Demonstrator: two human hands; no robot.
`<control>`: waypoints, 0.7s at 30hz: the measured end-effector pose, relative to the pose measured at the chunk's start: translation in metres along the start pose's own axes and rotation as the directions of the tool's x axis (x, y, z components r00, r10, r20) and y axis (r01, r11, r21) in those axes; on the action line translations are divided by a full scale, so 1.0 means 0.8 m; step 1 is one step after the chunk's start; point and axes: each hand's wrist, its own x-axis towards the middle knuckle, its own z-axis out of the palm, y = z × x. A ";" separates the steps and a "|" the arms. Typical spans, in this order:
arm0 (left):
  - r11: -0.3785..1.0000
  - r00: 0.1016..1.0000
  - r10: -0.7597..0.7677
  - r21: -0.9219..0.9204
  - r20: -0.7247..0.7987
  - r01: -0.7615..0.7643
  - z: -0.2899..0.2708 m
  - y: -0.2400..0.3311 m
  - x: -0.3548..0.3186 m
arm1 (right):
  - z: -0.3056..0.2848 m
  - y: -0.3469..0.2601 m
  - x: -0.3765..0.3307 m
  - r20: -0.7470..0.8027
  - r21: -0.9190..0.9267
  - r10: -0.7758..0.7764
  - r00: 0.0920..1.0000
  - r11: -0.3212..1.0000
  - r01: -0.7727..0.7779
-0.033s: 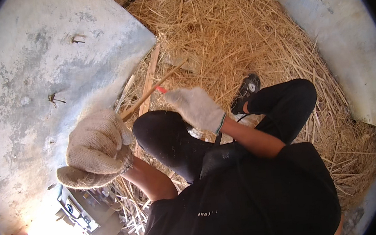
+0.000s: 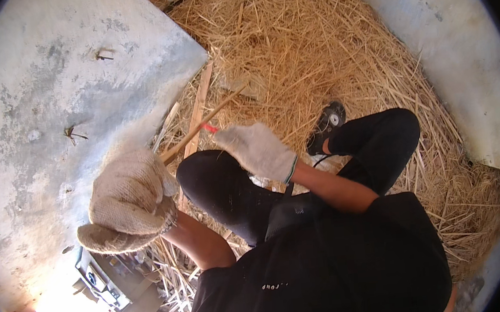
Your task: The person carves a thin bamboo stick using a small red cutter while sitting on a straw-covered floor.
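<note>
My left hand (image 2: 127, 195), in a beige knitted glove, is closed around the lower end of a thin bamboo strip (image 2: 207, 119). The strip slants up and to the right, tapering to its tip above my bent knee. At the middle of the strip is my right hand (image 2: 258, 150), in a paler knitted glove, its fingers closed. A small red piece (image 2: 210, 128) sticks out past those fingertips and meets the strip. The rest of it is hidden in the glove, so its kind cannot be made out.
Dry shavings and straw-like strips (image 2: 288, 50) are heaped over the floor ahead and to the right. A flat wooden slat (image 2: 200, 103) lies beyond the bamboo. Worn whitewashed walls (image 2: 38, 86) rise at left and right. My shoe (image 2: 331, 121) rests among the shavings.
My right hand and the red piece have shifted slightly left and down along the bamboo strip. The strip's tip has dipped a little. My left hand has barely moved.
</note>
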 end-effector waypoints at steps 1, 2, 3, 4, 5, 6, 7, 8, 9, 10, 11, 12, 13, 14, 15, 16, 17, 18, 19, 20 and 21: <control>1.000 1.000 0.009 0.001 -0.004 -0.009 0.000 -0.002 0.001 | -0.001 -0.004 0.001 0.016 -0.016 -0.031 0.999 0.999 0.031; 1.000 1.000 0.010 -0.006 -0.007 -0.010 0.002 -0.002 0.001 | 0.004 0.018 0.007 -0.042 -0.041 0.000 0.999 0.999 -0.002; 1.000 1.000 0.011 -0.006 -0.007 -0.011 0.003 -0.001 0.001 | 0.019 0.066 0.022 -0.097 -0.060 0.024 0.995 0.998 -0.030; 1.000 0.999 0.021 -0.004 -0.045 -0.021 0.005 0.000 -0.001 | 0.029 0.107 0.035 -0.146 -0.076 0.048 0.988 0.995 -0.060; 1.000 0.996 0.030 -0.004 -0.089 -0.030 0.007 0.002 -0.007 | 0.024 0.143 0.042 -0.138 -0.125 0.196 0.971 0.969 -0.213; 0.999 0.991 0.048 -0.007 -0.128 -0.050 0.008 0.000 -0.011 | 0.012 0.168 0.049 -0.149 -0.176 0.333 0.931 0.918 -0.356; 0.999 0.989 0.054 0.004 -0.137 -0.054 0.007 -0.003 -0.009 | 0.004 0.168 0.054 -0.156 -0.176 0.337 0.929 0.915 -0.362; 0.998 0.988 0.054 0.025 -0.147 -0.051 0.007 -0.002 -0.007 | 0.001 0.161 0.054 -0.152 -0.173 0.341 0.928 0.915 -0.365; 0.998 0.985 0.044 0.042 -0.167 -0.038 0.009 0.000 -0.009 | -0.002 0.149 0.047 -0.141 -0.173 0.357 0.924 0.910 -0.378; 0.998 0.973 0.040 0.054 -0.225 -0.029 0.006 0.003 -0.009 | 0.003 0.132 0.040 -0.151 -0.102 0.250 0.956 0.958 -0.267; 0.998 0.958 0.040 0.057 -0.286 -0.024 0.003 0.003 -0.011 | 0.007 0.101 0.032 -0.175 -0.037 0.144 0.974 0.988 -0.153; 0.998 0.937 0.032 0.061 -0.348 -0.011 0.002 0.005 -0.014 | 0.012 0.079 0.027 -0.198 0.029 0.044 0.979 0.999 -0.039; 0.999 0.946 0.027 0.040 -0.323 -0.015 0.001 0.004 -0.011 | 0.014 0.069 0.025 -0.163 0.011 0.019 0.986 1.000 -0.018; 0.999 0.937 0.023 0.031 -0.349 -0.013 0.002 0.002 -0.011 | 0.016 0.061 0.026 -0.132 0.000 -0.008 0.991 1.000 0.008; 1.000 0.927 0.019 0.022 -0.374 -0.012 0.005 0.000 -0.012 | 0.018 0.058 0.027 -0.101 -0.010 -0.034 0.994 0.999 0.033; 1.000 0.917 0.015 0.013 -0.399 -0.011 0.007 -0.001 -0.013 | 0.023 0.079 0.034 -0.129 -0.065 0.015 0.991 0.998 -0.023; 1.000 0.911 0.019 0.021 -0.413 -0.011 0.009 0.002 -0.011 | 0.030 0.115 0.046 -0.162 -0.117 0.058 0.985 0.990 -0.078; 0.999 0.903 0.025 0.031 -0.429 -0.013 0.011 0.004 -0.011 | 0.031 0.142 0.055 -0.194 -0.172 0.098 0.976 0.976 -0.132; 0.999 0.895 0.036 0.035 -0.444 -0.023 0.011 0.002 -0.012 | 0.025 0.160 0.061 -0.167 -0.195 0.134 0.977 0.967 -0.166; 0.999 0.893 0.035 0.034 -0.449 -0.022 0.013 0.002 -0.013 | 0.017 0.161 0.063 -0.131 -0.211 0.175 0.976 0.957 -0.200; 0.999 0.891 0.034 0.033 -0.453 -0.021 0.017 0.002 -0.014 | 0.014 0.161 0.063 -0.096 -0.229 0.216 0.972 0.945 -0.233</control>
